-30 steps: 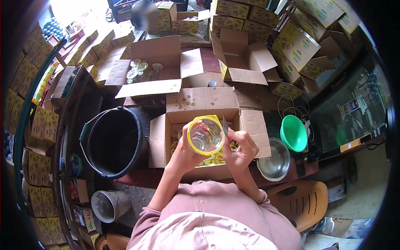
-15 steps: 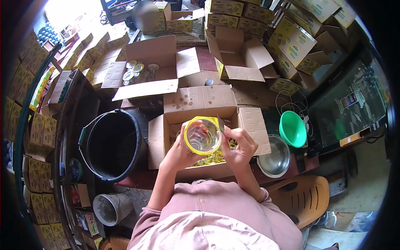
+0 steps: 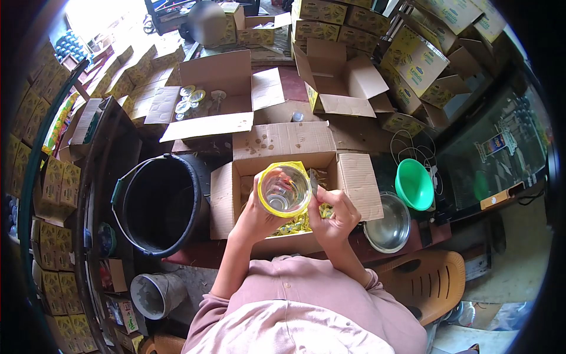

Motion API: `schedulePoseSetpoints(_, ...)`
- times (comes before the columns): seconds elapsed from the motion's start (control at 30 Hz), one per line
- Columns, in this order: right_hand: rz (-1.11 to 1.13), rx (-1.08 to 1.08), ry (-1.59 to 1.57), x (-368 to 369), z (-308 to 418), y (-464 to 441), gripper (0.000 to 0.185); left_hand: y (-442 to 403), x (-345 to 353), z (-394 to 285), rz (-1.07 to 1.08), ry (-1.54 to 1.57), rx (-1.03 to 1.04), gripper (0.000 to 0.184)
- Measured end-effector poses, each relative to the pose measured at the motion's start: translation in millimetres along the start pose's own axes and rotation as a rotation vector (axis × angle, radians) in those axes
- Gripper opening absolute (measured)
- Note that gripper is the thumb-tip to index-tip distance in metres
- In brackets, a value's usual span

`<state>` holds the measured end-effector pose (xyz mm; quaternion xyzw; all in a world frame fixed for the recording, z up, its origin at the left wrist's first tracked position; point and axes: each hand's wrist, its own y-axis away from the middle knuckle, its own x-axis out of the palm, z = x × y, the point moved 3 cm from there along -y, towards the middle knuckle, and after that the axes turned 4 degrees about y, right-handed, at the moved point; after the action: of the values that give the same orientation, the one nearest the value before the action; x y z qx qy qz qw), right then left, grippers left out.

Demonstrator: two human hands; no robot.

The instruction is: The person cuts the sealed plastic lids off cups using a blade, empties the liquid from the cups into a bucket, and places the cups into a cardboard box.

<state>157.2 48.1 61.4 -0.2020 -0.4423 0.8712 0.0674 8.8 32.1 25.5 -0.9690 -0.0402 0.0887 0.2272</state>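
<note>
A clear round container with a yellow rim [image 3: 285, 189] is tilted with its round face toward me. My left hand [image 3: 257, 213] is wrapped round its left and lower side. In my right hand [image 3: 335, 217], pinched between thumb and fingers, is a small dark blade [image 3: 313, 180] that stands against the container's right edge. Both hands are over an open cardboard box [image 3: 283, 141], in which yellow wrappers or scraps [image 3: 300, 223] lie. Part of the box's inside is hidden by my hands.
A large black bucket [image 3: 160, 205] stands left, above a smaller grey bucket [image 3: 158, 295]. To the right are a metal bowl [image 3: 387, 223] and a green bowl [image 3: 414, 184]. Beyond is an open box [image 3: 215, 71] with several clear containers. An orange chair [image 3: 421, 286] is lower right.
The view has shifted slightly. My right hand and the blade have moved a little down along the container's right edge. My left hand keeps its hold on the container.
</note>
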Motion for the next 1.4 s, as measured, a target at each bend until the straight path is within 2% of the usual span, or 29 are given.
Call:
schedulePoseSetpoints(0.17, 0.006, -0.014, 0.034, 0.2, -4.6, -1.8, 0.026, 2.4, 2.0, -3.0, 0.058, -0.104, 0.001, 0.078)
schedulePoseSetpoints(0.3, 0.03, 0.021, -0.067, -1.3, -8.4, -9.6, 0.025, 1.7, 1.9, -7.0, 0.079, -0.132, 0.017, 0.08)
schedulePoseSetpoints(0.47, -0.021, 0.117, -0.126, -2.6, -11.3, -4.4, 0.021, -0.4, 7.6, 7.5, 0.061, 0.346, -0.008, 0.072)
schedulePoseSetpoints(0.6, 0.034, 0.064, -0.051, -4.4, 0.4, -5.0, 0.02, -3.4, 8.1, 6.9, 0.049, 0.397, -0.022, 0.07)
schedulePoseSetpoints(0.8, 0.021, 0.017, -0.041, 0.2, -3.0, -2.9, 0.022, -2.2, 8.9, 6.7, 0.08, 0.365, -0.037, 0.072)
schedulePoseSetpoints(1.2, 0.062, 0.064, -0.065, 1.1, -15.8, -9.7, 0.025, 3.0, 9.9, 9.5, 0.218, 0.057, -0.014, 0.073)
schedulePoseSetpoints(1.3, 0.046, 0.147, -0.174, 2.1, -25.7, -8.7, 0.023, 0.5, 11.1, 13.4, 0.223, 0.143, -0.03, 0.072)
schedulePoseSetpoints(1.4, 0.015, 0.148, -0.162, -2.5, -23.0, -6.7, 0.021, 0.1, 11.6, 16.3, 0.176, 0.379, -0.116, 0.072)
